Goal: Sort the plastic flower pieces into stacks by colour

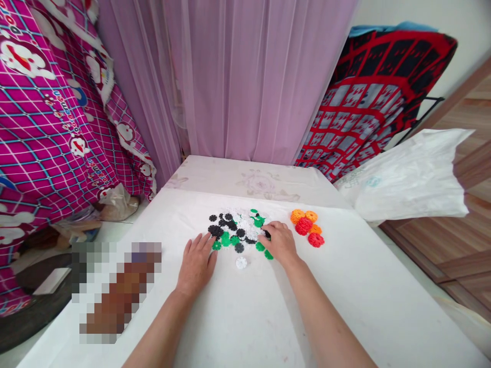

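White disc [241,262] flat, nearest. Left hand [197,261], fingers apart, at left edge of disc pile [247,227]; right hand [282,243] curled at right edge, grip can't tell. Pile on table [238,317], long axis left-right. Red and orange discs [304,226] right. White bag [414,174] beyond, contents hidden.

A: Hands?
B: Two. One left hand [197,263], one right hand [282,244].
A: Orange discs [297,216]?
B: Three at least; overlap may hide more.
A: Red discs [304,226]?
B: Two at least, same caveat.
A: Green discs [225,239]?
B: Seven or more. Pile overlaps.
A: Black discs [215,231]?
B: Six minimum; full total can't be told.
A: White discs [241,262]?
B: One alone; the others merge, no reliable count.
A: Furniture, bags?
B: One table [245,317]. One large white bag [406,174]; at least one clear bag [119,203].
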`<state>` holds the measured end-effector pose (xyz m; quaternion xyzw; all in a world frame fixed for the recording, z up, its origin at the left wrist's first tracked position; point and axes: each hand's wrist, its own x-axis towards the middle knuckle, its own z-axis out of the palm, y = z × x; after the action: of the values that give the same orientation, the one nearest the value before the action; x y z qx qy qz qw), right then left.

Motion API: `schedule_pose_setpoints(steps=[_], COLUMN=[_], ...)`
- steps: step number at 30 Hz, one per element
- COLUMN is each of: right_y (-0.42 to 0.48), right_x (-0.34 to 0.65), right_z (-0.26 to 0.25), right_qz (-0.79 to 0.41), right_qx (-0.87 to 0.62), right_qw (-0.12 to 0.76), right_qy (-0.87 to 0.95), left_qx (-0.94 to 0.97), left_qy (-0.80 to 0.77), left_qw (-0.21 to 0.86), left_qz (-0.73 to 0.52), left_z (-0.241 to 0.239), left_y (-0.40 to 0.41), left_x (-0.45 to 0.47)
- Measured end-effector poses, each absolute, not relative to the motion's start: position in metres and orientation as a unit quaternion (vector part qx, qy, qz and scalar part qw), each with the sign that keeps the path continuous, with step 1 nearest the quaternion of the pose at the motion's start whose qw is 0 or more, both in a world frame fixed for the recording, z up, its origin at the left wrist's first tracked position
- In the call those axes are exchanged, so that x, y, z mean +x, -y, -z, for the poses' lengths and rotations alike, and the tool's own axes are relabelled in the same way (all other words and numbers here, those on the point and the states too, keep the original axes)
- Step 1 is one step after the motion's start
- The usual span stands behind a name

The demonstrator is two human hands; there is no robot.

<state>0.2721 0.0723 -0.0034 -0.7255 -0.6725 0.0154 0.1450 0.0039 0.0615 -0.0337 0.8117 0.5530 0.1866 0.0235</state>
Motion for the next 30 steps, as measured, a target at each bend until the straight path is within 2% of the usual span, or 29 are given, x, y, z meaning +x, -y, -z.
schedule_pose_setpoints(steps=[11,18,25,30], right_y=[-0.065,-0.068,-0.032,-0.010], right_x=[0.276,0.277,0.250,0.224], right_z=[0.015,0.010,0.005,0.002], right_qz=[-0.038,-0.035,-0.071,-0.105], right_qx=[-0.708,-0.713,-0.646,-0.608], right_qw=[0.174,0.154,0.316,0.296], right_qy=[0.684,0.683,0.691,0.730], left_qx=[0.812,0.809,0.809,0.809], left_qy=[-0.556,-0.559,-0.556,-0.556], left_qw=[0.036,0.035,0.032,0.038], left_qz=[-0.177,-0.180,-0.188,-0.187], left_z=[0.030,0.030,0.031,0.029], left_y=[-0.061,-0.061,-0.060,-0.061], left_x=[0.005,0.006,0.006,0.006])
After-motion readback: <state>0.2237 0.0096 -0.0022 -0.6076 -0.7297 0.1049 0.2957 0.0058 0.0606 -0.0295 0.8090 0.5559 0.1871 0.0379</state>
